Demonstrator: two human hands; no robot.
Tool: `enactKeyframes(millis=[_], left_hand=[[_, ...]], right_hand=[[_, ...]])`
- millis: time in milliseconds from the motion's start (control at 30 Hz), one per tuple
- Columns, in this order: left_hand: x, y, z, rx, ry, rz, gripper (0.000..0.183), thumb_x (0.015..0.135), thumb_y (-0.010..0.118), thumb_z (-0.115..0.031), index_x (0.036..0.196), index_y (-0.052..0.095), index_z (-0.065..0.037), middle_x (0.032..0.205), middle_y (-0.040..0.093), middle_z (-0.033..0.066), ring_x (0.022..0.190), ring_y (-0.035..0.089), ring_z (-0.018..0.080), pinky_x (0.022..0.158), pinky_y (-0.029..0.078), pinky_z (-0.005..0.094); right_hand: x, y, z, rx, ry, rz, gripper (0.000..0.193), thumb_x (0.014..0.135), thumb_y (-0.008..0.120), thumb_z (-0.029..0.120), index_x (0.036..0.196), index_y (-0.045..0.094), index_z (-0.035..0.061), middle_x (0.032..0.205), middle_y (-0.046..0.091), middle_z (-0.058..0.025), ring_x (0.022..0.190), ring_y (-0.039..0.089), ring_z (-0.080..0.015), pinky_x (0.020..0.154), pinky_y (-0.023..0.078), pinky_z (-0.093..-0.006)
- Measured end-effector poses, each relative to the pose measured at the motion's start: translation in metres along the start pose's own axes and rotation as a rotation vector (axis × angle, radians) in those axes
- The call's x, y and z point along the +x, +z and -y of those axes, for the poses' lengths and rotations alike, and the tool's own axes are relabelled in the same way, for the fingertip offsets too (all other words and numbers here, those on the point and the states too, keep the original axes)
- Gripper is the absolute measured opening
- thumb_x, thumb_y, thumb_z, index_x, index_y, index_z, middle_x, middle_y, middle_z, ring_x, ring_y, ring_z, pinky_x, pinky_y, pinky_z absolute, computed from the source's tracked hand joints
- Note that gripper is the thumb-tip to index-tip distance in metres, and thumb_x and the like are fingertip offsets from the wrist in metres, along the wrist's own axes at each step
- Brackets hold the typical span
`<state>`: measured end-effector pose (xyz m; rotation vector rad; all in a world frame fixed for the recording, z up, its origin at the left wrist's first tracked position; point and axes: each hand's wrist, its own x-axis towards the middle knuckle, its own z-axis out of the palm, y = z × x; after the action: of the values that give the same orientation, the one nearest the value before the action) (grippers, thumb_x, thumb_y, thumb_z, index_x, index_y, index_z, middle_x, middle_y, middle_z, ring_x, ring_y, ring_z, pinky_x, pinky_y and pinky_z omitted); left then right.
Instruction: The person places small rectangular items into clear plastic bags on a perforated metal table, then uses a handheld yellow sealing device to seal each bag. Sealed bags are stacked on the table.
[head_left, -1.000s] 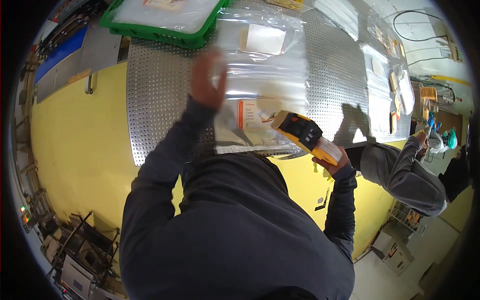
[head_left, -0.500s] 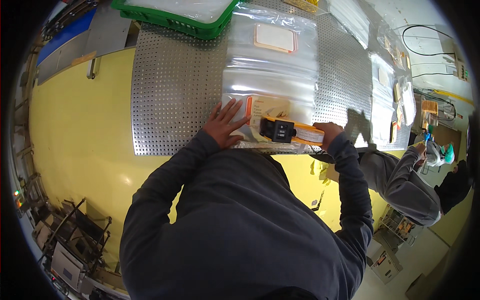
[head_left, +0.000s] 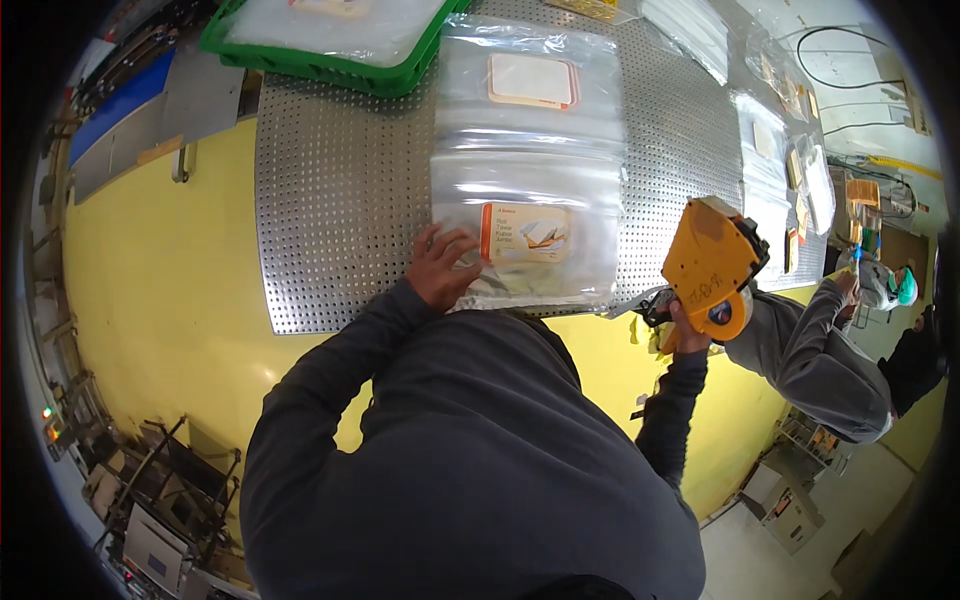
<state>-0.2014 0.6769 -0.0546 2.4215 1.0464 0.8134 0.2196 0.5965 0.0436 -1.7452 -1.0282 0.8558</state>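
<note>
Along the near edge of the perforated metal table lies a flat clear plastic bag with a cream card label near its lower end. My left hand rests at the bag's lower left corner, fingers bent and apart, beside the card. At the right, past the table's front edge, my right hand grips a yellow label gun by its handle. The gun is tilted up, clear of the bag. Another clear bag with a cream-edged white card lies just beyond.
A green plastic crate with clear bags in it stands at the far left. More clear bags lie along the table's right side. A co-worker in a grey top is close by on the right. Yellow floor shows at left.
My right hand has lifted the label gun off the bag and swung it right and upright. My left hand's fingers, spread flat before, are now bent. The view has shifted slightly.
</note>
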Motion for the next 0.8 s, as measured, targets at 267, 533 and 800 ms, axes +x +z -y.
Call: enactKeyframes(millis=[267,533,800], left_hand=[[0.111,-0.034,0.041,-0.549,-0.351,-0.070,0.018,0.085,0.061,-0.017,0.076,0.060,-0.002,0.063,0.059,0.0090,0.058,0.057,0.0179,0.057,0.044,0.0324],[0.224,-0.055,0.150,-0.930,-0.877,-0.356,0.026,0.091,0.054,-0.023,0.091,0.062,0.002,0.073,0.066,0.0086,0.055,0.059,0.0125,0.053,0.048,0.0258],[0.228,-0.061,0.138,-1.085,-0.765,-0.384,0.055,0.080,0.070,-0.029,0.120,0.047,0.000,0.084,0.068,0.0095,0.070,0.064,0.0126,0.062,0.049,0.0261]], right_hand=[[-0.046,0.033,-0.005,0.098,0.087,-0.052,0.026,0.080,0.062,0.005,0.104,0.053,-0.0018,0.082,0.061,-0.0100,0.075,0.063,-0.0211,0.074,0.051,-0.0332],[-0.045,0.044,0.005,0.186,0.083,-0.033,0.025,0.079,0.064,0.004,0.102,0.054,-0.0016,0.084,0.060,-0.0095,0.075,0.063,-0.0212,0.074,0.051,-0.0334],[-0.046,0.045,-0.011,0.119,0.083,-0.031,0.029,0.077,0.064,-0.003,0.104,0.054,-0.0019,0.088,0.062,-0.0110,0.077,0.063,-0.0210,0.072,0.053,-0.0330]])
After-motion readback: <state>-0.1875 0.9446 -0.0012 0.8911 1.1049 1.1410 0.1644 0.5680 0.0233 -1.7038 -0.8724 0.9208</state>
